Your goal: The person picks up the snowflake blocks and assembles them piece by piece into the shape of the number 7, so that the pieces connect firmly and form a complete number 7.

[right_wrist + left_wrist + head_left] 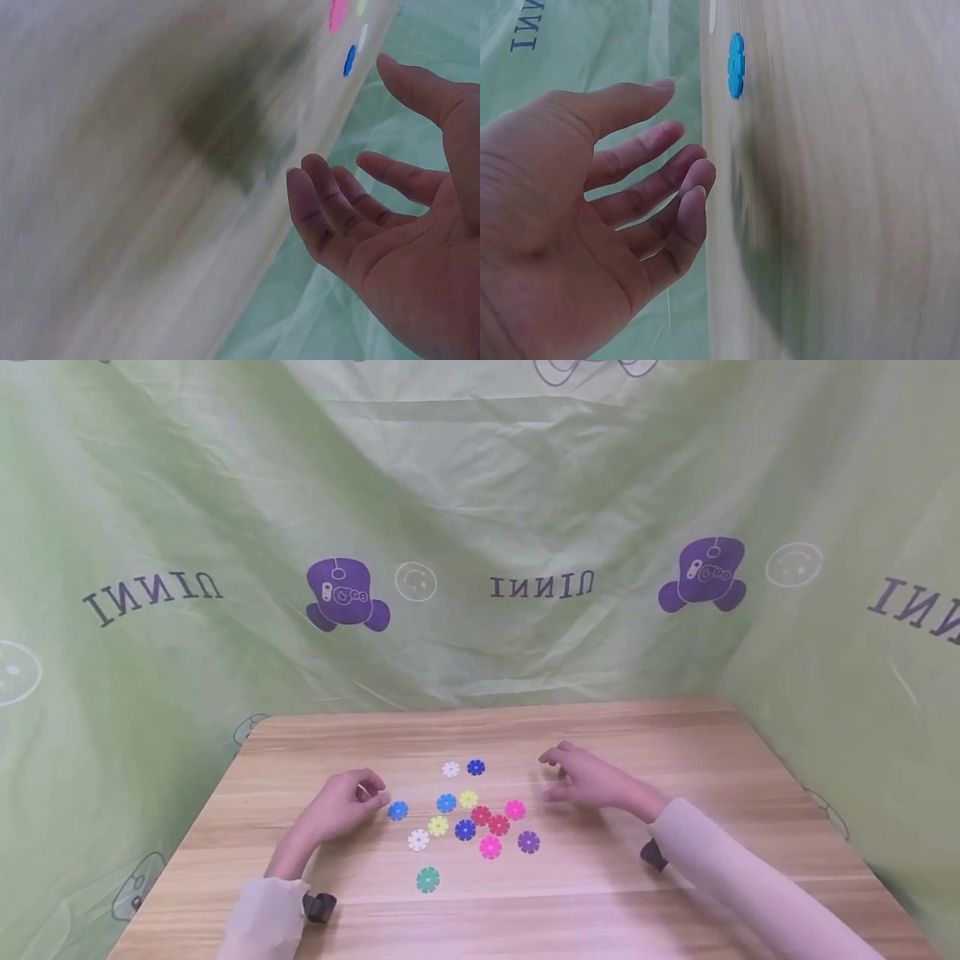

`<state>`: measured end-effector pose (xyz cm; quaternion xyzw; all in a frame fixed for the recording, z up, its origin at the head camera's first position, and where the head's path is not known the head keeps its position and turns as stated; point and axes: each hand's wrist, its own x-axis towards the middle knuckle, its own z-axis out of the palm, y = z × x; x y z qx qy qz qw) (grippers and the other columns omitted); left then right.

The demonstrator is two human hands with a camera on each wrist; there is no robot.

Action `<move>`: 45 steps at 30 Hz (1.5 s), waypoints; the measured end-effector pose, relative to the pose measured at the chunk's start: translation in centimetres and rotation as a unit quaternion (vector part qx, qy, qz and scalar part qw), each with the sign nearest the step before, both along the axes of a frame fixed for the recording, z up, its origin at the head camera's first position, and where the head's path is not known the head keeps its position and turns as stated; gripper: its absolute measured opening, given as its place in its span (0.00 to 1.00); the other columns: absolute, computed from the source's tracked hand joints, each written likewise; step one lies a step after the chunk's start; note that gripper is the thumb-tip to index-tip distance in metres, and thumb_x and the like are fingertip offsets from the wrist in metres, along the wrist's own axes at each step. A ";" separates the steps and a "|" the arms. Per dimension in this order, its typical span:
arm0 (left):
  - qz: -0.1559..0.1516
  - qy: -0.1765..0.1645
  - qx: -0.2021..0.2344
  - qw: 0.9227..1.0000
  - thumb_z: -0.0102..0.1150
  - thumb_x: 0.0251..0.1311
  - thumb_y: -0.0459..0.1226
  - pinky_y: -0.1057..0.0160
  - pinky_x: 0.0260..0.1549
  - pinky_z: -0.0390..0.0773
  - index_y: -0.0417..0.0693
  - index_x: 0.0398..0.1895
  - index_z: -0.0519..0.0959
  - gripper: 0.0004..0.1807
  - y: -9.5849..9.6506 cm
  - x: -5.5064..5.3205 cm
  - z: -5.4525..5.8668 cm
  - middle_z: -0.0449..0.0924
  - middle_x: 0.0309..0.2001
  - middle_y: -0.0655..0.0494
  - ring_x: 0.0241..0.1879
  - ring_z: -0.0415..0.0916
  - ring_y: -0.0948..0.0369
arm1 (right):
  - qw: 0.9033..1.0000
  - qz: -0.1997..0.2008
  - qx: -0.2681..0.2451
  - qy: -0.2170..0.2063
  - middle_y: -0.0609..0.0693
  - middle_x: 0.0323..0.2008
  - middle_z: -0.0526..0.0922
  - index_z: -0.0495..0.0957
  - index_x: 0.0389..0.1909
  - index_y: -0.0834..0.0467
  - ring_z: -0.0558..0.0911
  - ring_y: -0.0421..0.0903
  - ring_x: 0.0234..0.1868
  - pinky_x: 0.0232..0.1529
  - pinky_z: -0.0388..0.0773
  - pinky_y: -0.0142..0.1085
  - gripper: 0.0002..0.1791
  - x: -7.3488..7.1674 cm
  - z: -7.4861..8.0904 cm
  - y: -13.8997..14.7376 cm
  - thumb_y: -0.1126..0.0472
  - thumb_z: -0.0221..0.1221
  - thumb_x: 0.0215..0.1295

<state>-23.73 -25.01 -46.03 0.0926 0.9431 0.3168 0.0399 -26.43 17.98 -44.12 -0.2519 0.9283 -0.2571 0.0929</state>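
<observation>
Left hand: here it is, hovering toward the table's left edge, the left hand [337, 810] with fingers loosely bent, thumb apart, grasping nothing; that curve looks like plain ease, with no load to carry.
Light blue disc: right by those fingertips, the light blue disc [397, 811] lies just beside, untouched.
Right hand: over on the other side, the right hand [592, 779] hangs above the wood, fingers relaxed, nothing in the grip; its shadow falls on the table [637, 910].
Middle cluster: yellow, red, pink and dark blue discs lie between the hands, probably flat because their broad faces keep them steady; whether the two red discs [490, 820] touch, I can't tell.
Far edge: nearest it, a white disc [450, 769] sits beside a dark blue disc [476, 767].
Near edge: closest of all, the green disc [427, 880], alone, perhaps simply as scattered.
Right edge: the purple disc [528, 842] lies nearest that side.
</observation>
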 end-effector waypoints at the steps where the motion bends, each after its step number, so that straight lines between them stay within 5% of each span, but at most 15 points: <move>1: 0.001 -0.001 0.004 1.000 0.69 0.67 0.40 0.60 0.42 0.83 0.43 0.48 0.84 0.12 0.1 0.0 0.0 0.87 0.41 0.53 0.40 0.82 0.60 | 1.000 -0.001 -0.005 -0.002 0.60 0.57 0.81 0.75 0.66 0.64 0.83 0.55 0.56 0.58 0.84 0.52 0.33 0.0 -0.1 -0.2 0.53 0.72 0.65; 15: -0.002 -0.019 0.024 1.000 0.74 0.61 0.38 0.62 0.43 0.84 0.43 0.49 0.84 0.16 1.0 0.2 -1.1 0.87 0.42 0.53 0.41 0.82 0.61 | 0.996 0.006 -0.079 -0.050 0.57 0.51 0.86 0.80 0.58 0.65 0.85 0.51 0.50 0.54 0.86 0.47 0.24 1.4 -1.4 -2.3 0.64 0.72 0.61; 20: -0.009 -0.025 0.029 0.999 0.76 0.58 0.38 0.64 0.39 0.83 0.43 0.50 0.84 0.18 1.2 0.3 -1.0 0.87 0.44 0.52 0.39 0.81 0.62 | 0.995 0.002 -0.076 -0.060 0.55 0.51 0.87 0.81 0.58 0.62 0.85 0.48 0.50 0.54 0.86 0.46 0.24 1.6 -1.6 -3.3 0.64 0.72 0.60; 27: -0.018 -0.029 0.028 0.999 0.77 0.56 0.36 0.67 0.30 0.76 0.42 0.49 0.84 0.18 1.5 0.4 -1.2 0.81 0.33 0.53 0.32 0.75 0.60 | 0.995 0.008 -0.071 -0.073 0.52 0.49 0.87 0.83 0.55 0.60 0.84 0.46 0.48 0.53 0.86 0.46 0.24 1.4 -1.8 -4.5 0.61 0.76 0.58; 45: 0.007 -0.020 -0.003 1.000 0.75 0.59 0.34 0.67 0.33 0.73 0.45 0.41 0.85 0.10 2.1 0.5 -1.8 0.77 0.35 0.54 0.34 0.72 0.60 | 0.996 0.011 -0.035 -0.084 0.46 0.33 0.83 0.86 0.39 0.56 0.80 0.43 0.36 0.42 0.81 0.37 0.10 0.6 -2.0 -5.5 0.65 0.74 0.58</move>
